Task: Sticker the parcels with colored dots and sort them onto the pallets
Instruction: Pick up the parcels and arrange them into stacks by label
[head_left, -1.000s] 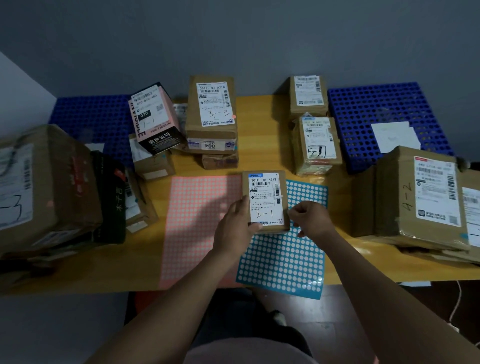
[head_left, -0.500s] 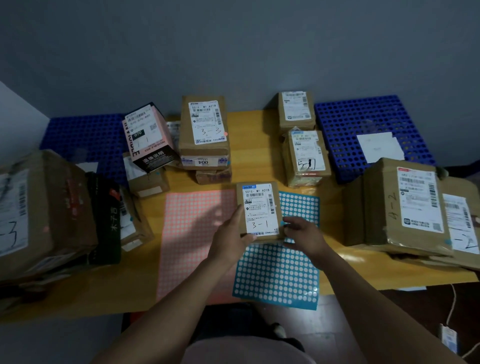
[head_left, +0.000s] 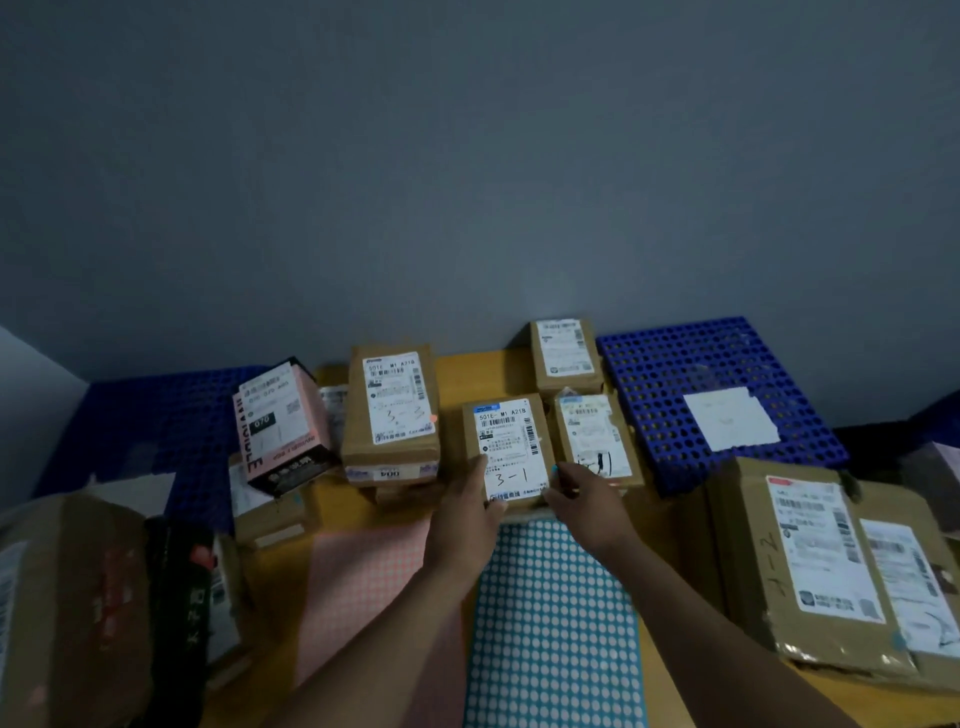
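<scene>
A small brown parcel (head_left: 506, 447) with a white label marked "3-1" is held above the yellow table (head_left: 478, 374). My left hand (head_left: 467, 506) grips its lower left edge with the thumb on the label. My right hand (head_left: 582, 499) holds its lower right corner, and a blue dot shows on a fingertip by the label's edge. Below the hands lie a blue dot-sticker sheet (head_left: 556, 623) and a pink dot-sticker sheet (head_left: 374, 587). A blue pallet (head_left: 691, 364) lies at the back right, another blue pallet (head_left: 156, 415) at the back left.
Several parcels surround the held one: a "3-3" box (head_left: 392, 410), a pink-and-black box (head_left: 283, 426), two small boxes (head_left: 566, 353) behind right, a large "4-2" box (head_left: 810, 561) at right and big boxes (head_left: 62, 597) at left. A white paper (head_left: 727, 418) lies on the right pallet.
Both hands have carried the "3-1" parcel away from me, off the sticker sheets, to between the "3-3" box and the small right boxes. The camera has tilted upward.
</scene>
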